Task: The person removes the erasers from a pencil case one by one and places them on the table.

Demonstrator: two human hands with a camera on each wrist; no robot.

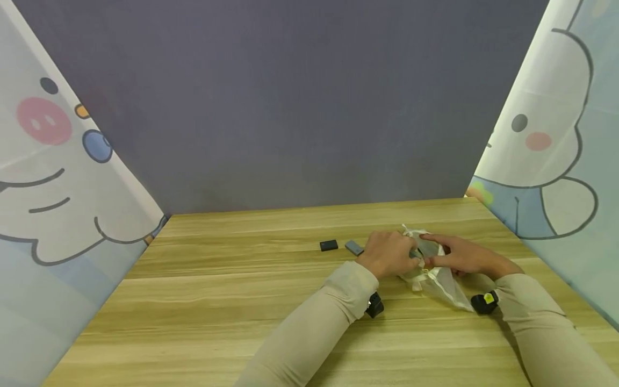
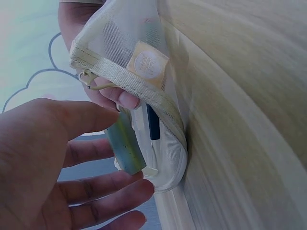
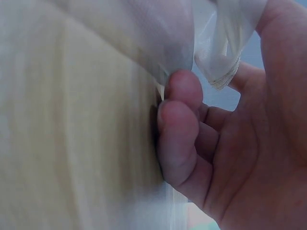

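Observation:
My left hand (image 1: 389, 252) pinches a small grey-green rectangular block (image 2: 125, 143) between thumb and fingers; its exact kind does not show. The block is at the gaping mouth of a white mesh zipper pouch (image 2: 112, 36), where a cream zipper pull hangs from the edge. Inside the pouch, a dark blue slim item (image 2: 152, 122) shows near a beige label with a round print. On the pouch's far side, my right hand (image 1: 461, 255) grips its rim with the thumb at the opening. In the right wrist view, sheer mesh (image 3: 163, 33) drapes over the curled fingers (image 3: 180, 139).
Left of the hands, a small black rectangular item (image 1: 329, 245) and a small grey one (image 1: 354, 248) lie on the wood-grain table (image 1: 217, 301). A dark grey panel (image 1: 309, 107) stands behind the table, with cartoon-printed cloths (image 1: 546, 134) at both sides.

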